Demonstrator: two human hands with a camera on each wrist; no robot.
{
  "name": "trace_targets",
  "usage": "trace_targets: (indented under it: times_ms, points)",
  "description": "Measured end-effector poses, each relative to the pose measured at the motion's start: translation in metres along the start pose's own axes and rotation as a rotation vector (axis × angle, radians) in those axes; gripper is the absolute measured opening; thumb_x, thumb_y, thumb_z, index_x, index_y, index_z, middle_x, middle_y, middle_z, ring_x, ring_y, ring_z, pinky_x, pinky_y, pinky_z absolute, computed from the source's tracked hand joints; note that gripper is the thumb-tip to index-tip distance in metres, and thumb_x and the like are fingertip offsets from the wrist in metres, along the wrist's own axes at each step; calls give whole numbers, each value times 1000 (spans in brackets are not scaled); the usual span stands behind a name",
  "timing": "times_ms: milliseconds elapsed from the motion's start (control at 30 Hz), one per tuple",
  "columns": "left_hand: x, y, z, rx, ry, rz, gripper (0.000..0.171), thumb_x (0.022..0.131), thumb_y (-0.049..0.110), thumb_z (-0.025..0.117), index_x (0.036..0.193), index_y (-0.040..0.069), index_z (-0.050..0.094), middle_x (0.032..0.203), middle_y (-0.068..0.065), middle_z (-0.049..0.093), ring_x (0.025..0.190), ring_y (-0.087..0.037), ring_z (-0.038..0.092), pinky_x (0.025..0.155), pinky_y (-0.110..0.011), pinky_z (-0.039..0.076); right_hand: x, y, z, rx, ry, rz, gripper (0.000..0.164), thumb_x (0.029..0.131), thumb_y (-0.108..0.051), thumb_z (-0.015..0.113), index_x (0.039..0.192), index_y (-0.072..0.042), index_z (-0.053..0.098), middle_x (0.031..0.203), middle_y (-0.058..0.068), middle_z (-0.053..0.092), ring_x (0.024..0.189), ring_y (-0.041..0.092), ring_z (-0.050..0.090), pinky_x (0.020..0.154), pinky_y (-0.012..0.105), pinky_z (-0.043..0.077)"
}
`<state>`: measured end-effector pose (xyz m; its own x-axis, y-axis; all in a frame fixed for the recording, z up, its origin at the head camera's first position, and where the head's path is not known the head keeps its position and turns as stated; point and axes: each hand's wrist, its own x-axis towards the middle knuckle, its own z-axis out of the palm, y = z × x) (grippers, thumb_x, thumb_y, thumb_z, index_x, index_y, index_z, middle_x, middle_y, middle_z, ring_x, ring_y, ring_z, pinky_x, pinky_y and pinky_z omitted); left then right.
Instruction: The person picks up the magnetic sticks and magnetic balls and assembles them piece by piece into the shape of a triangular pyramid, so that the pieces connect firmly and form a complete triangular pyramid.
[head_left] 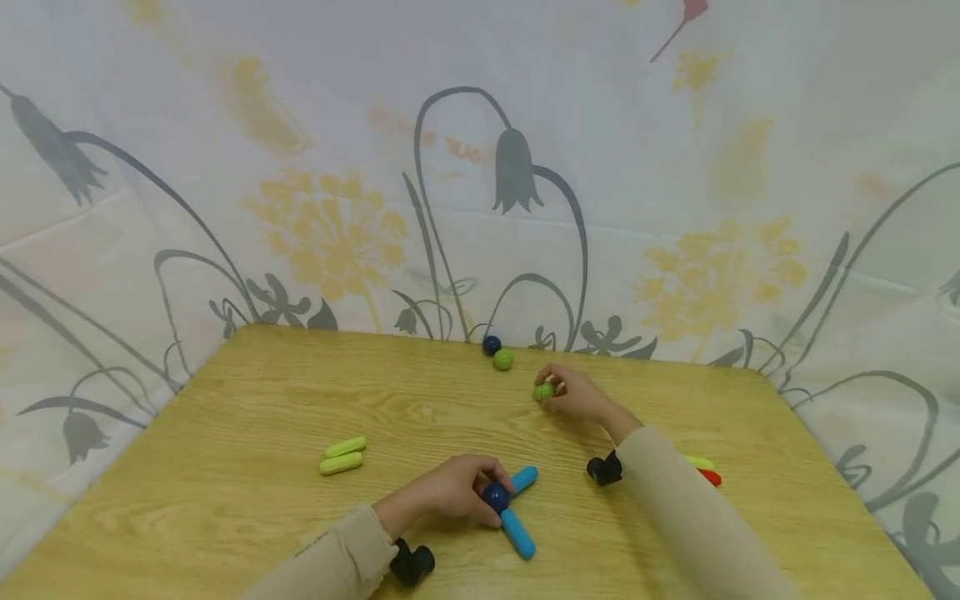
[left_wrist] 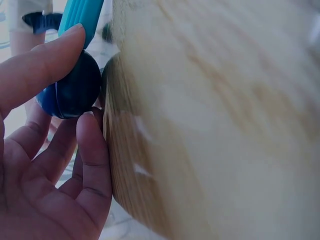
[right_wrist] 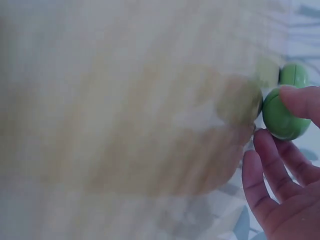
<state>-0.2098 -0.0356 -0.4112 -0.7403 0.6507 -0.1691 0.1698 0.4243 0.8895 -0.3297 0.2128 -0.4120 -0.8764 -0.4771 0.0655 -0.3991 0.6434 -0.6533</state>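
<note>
My left hand (head_left: 459, 490) grips a dark blue ball (head_left: 496, 497) between thumb and fingers. Two light blue rods (head_left: 518, 535) extend from that ball in a V, one toward the front and one toward the back right. In the left wrist view the thumb overlaps the ball (left_wrist: 75, 90) and the end of one blue rod (left_wrist: 82, 17). Farther back, my right hand (head_left: 577, 396) pinches a green ball (head_left: 543, 391) close over the table. The right wrist view shows this green ball (right_wrist: 285, 117) between thumb and fingertips, a seam across it.
Another green ball (head_left: 503, 359) and a dark blue ball (head_left: 491, 345) lie near the table's back edge. Two yellow-green rods (head_left: 342, 455) lie side by side at left. A red rod (head_left: 708, 477) and a yellow-green rod (head_left: 700, 461) show partly behind the right sleeve. A patterned curtain (head_left: 480, 250) hangs behind the table.
</note>
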Motion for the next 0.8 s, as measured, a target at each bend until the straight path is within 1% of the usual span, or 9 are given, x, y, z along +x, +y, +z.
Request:
trace_targets:
  times_ms: [100, 267, 467, 600, 800]
  points:
    - [-1, 1, 0, 0, 4, -3, 30, 74, -2, 76, 97, 12, 63, 97, 4, 55, 78, -12, 55, 70, -24, 47, -12, -5, 5, 21, -16, -15, 23, 86, -1, 64, 108, -5, 56, 99, 13, 55, 74, 19, 56, 66, 34, 47]
    - [-2, 2, 0, 8, 10, -9, 30, 74, -2, 76, 97, 12, 63, 98, 3, 55, 80, -13, 55, 72, -27, 47, -29, -13, 10, 35, -19, -57, 22, 86, -1, 64, 106, -5, 56, 98, 13, 56, 69, 16, 57, 63, 32, 47]
    - [-2, 0, 1, 14, 13, -6, 30, 74, -2, 76, 97, 12, 63, 99, 2, 55, 81, -13, 55, 73, -27, 48, -47, -20, 14, 76, -38, -55, 21, 86, -2, 64, 106, -6, 56, 105, 14, 55, 72, 16, 57, 63, 30, 49]
    - [-2, 0, 0, 4, 10, -1, 30, 74, -2, 76, 97, 11, 62, 100, 1, 55, 81, -13, 56, 73, -27, 48, -57, -25, 16, 102, -57, -73, 21, 87, -3, 64, 106, -7, 56, 105, 14, 54, 72, 17, 57, 61, 29, 49]
    - [-2, 0, 1, 0, 8, 6, 30, 74, -2, 76, 98, 11, 62, 101, 0, 55, 81, -13, 56, 71, -27, 48, -71, -32, 19, 95, -65, -85, 22, 86, -3, 65, 105, -9, 56, 104, 11, 54, 74, 15, 58, 63, 28, 50]
